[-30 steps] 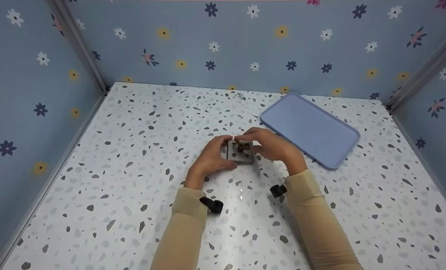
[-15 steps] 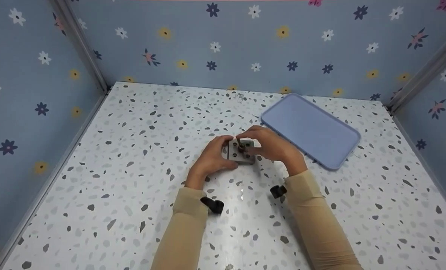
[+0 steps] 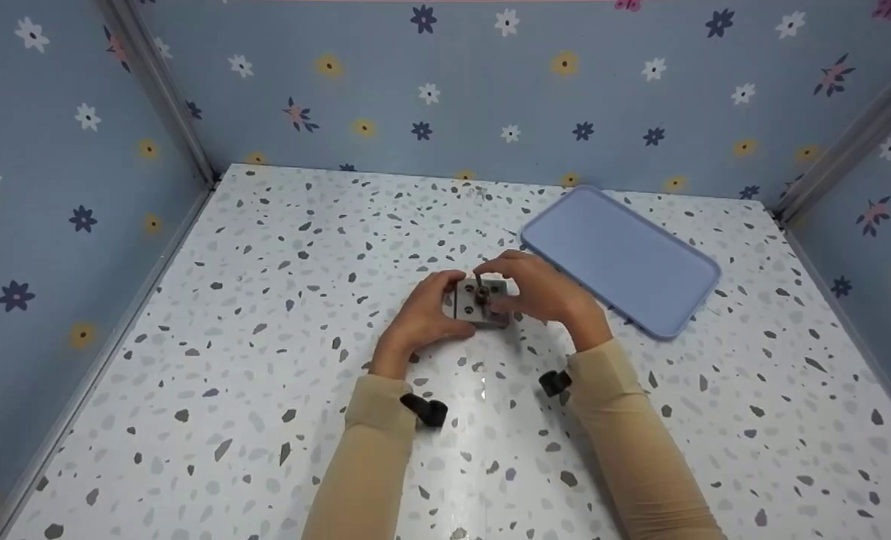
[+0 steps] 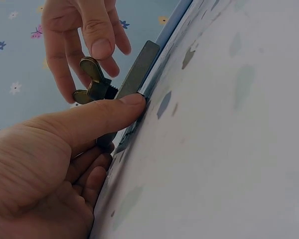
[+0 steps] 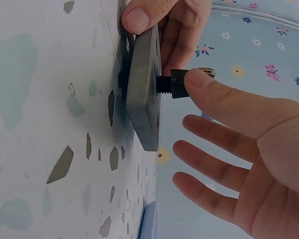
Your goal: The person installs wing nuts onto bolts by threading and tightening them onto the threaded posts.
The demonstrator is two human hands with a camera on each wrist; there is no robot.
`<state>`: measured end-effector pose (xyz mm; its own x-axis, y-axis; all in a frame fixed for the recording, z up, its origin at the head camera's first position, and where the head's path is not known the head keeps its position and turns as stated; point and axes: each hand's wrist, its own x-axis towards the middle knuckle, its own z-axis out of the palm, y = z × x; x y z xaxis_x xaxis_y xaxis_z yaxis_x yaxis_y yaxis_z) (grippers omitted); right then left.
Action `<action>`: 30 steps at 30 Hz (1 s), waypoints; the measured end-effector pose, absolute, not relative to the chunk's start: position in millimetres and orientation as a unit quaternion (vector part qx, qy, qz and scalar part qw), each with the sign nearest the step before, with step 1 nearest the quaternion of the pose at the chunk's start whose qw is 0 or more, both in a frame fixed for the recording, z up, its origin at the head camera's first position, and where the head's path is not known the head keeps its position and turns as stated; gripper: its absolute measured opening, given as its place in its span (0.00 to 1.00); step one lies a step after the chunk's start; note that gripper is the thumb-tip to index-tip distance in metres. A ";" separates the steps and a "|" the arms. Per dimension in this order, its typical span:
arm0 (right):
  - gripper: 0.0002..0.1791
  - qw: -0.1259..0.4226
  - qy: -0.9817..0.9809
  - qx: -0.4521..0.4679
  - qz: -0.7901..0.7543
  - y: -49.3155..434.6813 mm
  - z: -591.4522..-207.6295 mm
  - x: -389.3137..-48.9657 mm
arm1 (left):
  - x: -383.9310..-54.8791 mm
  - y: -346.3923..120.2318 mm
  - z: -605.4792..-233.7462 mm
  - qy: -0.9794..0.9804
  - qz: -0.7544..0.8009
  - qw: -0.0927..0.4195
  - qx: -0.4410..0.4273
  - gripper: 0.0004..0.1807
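Note:
A small grey metal block (image 3: 483,318) with several holes stands low at the table's middle. My left hand (image 3: 421,311) grips its left side, the thumb (image 4: 132,98) along the near edge and fingers round the far one. From the block's upper face sticks a dark wing nut (image 5: 179,83) with brass-coloured wings, a short stretch of thread (image 5: 163,84) showing between nut and block. My right hand (image 3: 547,291) has thumb and forefinger on either side of the wings; in the right wrist view the thumb (image 5: 199,78) overlaps a wing, while the other fingers (image 5: 209,174) spread away.
A shallow blue tray (image 3: 622,259) lies askew on the table behind and right of the right hand. The white speckled table (image 3: 303,300) is bounded by flowered panels (image 3: 385,90) at the back and sides. Both forearms rest over its front part.
The wing nut has turned a little, one wing now pointing away toward the back. My right thumb and forefinger have moved further apart. The left hand and the block have stayed in place.

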<state>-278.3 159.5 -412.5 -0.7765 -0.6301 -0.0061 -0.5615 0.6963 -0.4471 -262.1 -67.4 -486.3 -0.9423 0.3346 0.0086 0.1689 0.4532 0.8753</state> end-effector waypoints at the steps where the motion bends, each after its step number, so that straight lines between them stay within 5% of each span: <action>1: 0.30 0.076 0.917 -0.324 -0.220 159.6 -412.6 -278.4 | -262.1 -67.4 -486.1 0.848 0.501 0.084 0.148 0.53; 30: 0.31 0.032 0.919 -0.305 -0.247 159.4 -420.2 -276.9 | -262.1 -68.0 -486.5 0.844 0.507 0.083 0.153 0.52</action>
<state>-276.9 159.4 -420.2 -0.8122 -0.5762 0.0906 -0.5442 0.6926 -0.4735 -262.1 -68.0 -486.5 -0.9394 0.3426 0.0151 0.1740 0.4383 0.8818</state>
